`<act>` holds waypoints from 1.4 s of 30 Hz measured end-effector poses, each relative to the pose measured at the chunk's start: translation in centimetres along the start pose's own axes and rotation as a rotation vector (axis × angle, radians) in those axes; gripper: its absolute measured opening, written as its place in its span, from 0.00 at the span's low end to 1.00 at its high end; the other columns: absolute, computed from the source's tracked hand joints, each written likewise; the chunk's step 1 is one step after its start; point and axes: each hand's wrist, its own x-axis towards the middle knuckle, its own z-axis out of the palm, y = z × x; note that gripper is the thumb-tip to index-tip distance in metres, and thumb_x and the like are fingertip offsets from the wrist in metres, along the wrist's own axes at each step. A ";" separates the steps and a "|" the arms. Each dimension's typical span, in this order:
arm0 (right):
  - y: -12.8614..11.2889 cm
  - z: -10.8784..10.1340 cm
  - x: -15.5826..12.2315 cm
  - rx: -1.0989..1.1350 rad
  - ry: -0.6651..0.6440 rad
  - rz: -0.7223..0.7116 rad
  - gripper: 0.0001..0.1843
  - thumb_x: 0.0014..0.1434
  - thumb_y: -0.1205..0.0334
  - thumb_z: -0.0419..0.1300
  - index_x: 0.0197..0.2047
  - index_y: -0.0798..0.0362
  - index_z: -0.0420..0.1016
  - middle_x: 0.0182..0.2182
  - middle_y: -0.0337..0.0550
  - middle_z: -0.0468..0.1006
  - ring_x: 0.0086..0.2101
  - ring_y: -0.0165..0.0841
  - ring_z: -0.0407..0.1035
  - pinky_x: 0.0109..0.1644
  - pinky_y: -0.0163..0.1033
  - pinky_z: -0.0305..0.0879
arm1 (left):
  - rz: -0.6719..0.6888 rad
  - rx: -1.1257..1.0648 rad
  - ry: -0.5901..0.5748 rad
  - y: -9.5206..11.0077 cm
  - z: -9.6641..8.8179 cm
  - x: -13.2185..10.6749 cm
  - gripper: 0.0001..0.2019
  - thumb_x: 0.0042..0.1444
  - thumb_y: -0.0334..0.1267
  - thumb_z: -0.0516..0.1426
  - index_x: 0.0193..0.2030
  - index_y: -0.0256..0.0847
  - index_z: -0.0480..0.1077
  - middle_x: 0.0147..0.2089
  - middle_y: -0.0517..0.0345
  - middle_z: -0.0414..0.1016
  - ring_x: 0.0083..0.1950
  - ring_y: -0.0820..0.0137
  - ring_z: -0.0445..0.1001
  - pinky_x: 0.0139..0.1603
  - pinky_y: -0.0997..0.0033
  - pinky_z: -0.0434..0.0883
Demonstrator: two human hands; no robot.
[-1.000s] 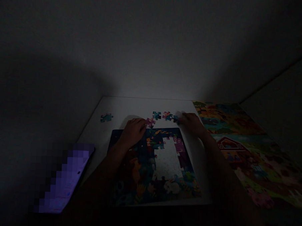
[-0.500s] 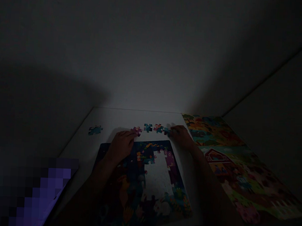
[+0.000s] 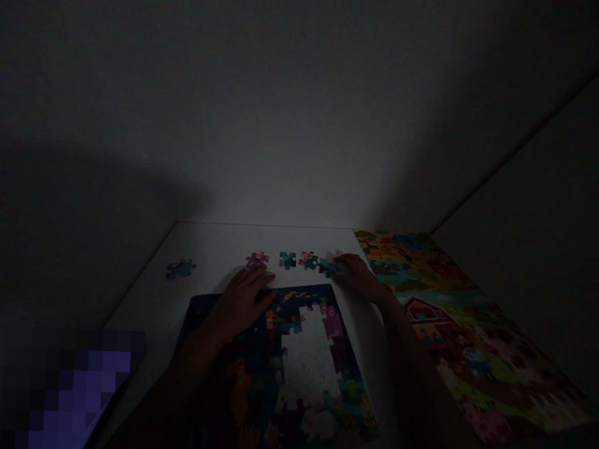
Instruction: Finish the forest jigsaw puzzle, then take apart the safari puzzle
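left hand (image 3: 241,303): fingers spread flat on puzzle tray (image 3: 316,295), near pink jigsaw piece (image 3: 257,260)
right hand (image 3: 357,278): fingers on teal jigsaw piece (image 3: 329,268), grip unclear

Dim room, faint light. White table (image 3: 214,247) pushed into room corner, far edge against pale wall (image 3: 304,119). Darker side wall (image 3: 539,195) at right, seam slanting upward. Broad shadow (image 3: 72,208) on wall at left.
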 end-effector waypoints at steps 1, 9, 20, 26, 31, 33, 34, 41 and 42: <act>-0.1 0.0 0.0 0.005 0.004 0.004 0.25 0.53 0.49 0.65 0.53 0.49 0.75 0.57 0.51 0.71 0.57 0.46 0.65 0.64 0.52 0.59 | 0.012 -0.016 -0.007 0.0 -0.1 0.0 0.21 0.66 0.48 0.52 0.61 0.43 0.69 0.66 0.51 0.69 0.69 0.59 0.63 0.71 0.47 0.59; -1.1 0.3 0.2 -0.009 0.087 0.111 0.23 0.50 0.55 0.64 0.49 0.54 0.73 0.51 0.55 0.75 0.52 0.47 0.69 0.58 0.49 0.64 | 0.084 -0.161 -0.017 0.5 -0.1 0.0 0.17 0.64 0.37 0.53 0.58 0.45 0.72 0.63 0.54 0.73 0.65 0.64 0.69 0.68 0.53 0.65; -9.3 5.4 3.6 -0.163 0.010 -0.180 0.22 0.61 0.57 0.57 0.57 0.53 0.73 0.55 0.55 0.75 0.55 0.47 0.68 0.61 0.53 0.61 | 0.093 -0.283 0.010 1.5 -0.5 -0.2 0.16 0.62 0.30 0.54 0.52 0.49 0.76 0.56 0.59 0.78 0.61 0.68 0.72 0.65 0.59 0.69; -8.1 5.6 6.6 -0.175 -0.122 -0.086 0.23 0.49 0.51 0.69 0.47 0.52 0.77 0.47 0.56 0.78 0.53 0.50 0.69 0.54 0.48 0.66 | 0.121 -0.256 0.003 1.7 -0.9 -0.2 0.17 0.61 0.30 0.56 0.55 0.44 0.75 0.54 0.55 0.80 0.56 0.67 0.75 0.63 0.60 0.68; -6.8 5.2 8.1 -0.083 -0.157 -0.087 0.26 0.42 0.49 0.72 0.43 0.52 0.76 0.38 0.50 0.77 0.53 0.50 0.67 0.50 0.47 0.68 | 0.102 -0.208 -0.013 2.0 -1.2 -0.2 0.17 0.62 0.32 0.56 0.56 0.42 0.74 0.53 0.52 0.80 0.55 0.65 0.76 0.62 0.60 0.68; -6.8 5.3 8.1 -0.032 -0.127 -0.061 0.28 0.39 0.48 0.73 0.41 0.52 0.74 0.35 0.47 0.75 0.49 0.48 0.69 0.46 0.46 0.69 | 0.105 -0.199 -0.025 2.0 -1.3 -0.1 0.16 0.61 0.32 0.56 0.56 0.43 0.74 0.53 0.53 0.80 0.55 0.65 0.75 0.62 0.59 0.67; -6.9 5.3 7.9 0.003 -0.102 -0.048 0.29 0.37 0.48 0.73 0.40 0.51 0.72 0.35 0.46 0.74 0.46 0.46 0.70 0.44 0.45 0.69 | 0.104 -0.197 -0.027 2.1 -1.3 -0.1 0.16 0.61 0.32 0.56 0.55 0.43 0.74 0.54 0.53 0.79 0.56 0.65 0.75 0.63 0.59 0.66; -9.9 4.6 4.5 0.359 -0.009 0.037 0.26 0.44 0.44 0.65 0.39 0.47 0.60 0.29 0.36 0.73 0.31 0.36 0.69 0.34 0.40 0.65 | 0.059 -0.176 -0.030 2.0 -1.2 -0.5 0.17 0.63 0.38 0.56 0.57 0.45 0.72 0.60 0.52 0.73 0.62 0.59 0.70 0.63 0.53 0.63; -10.1 4.3 3.7 0.399 -0.020 0.045 0.25 0.45 0.44 0.64 0.40 0.47 0.60 0.30 0.37 0.74 0.32 0.36 0.70 0.34 0.40 0.66 | 0.051 -0.169 -0.035 2.0 -1.2 -0.6 0.19 0.63 0.41 0.56 0.60 0.45 0.71 0.62 0.50 0.71 0.64 0.57 0.67 0.63 0.51 0.62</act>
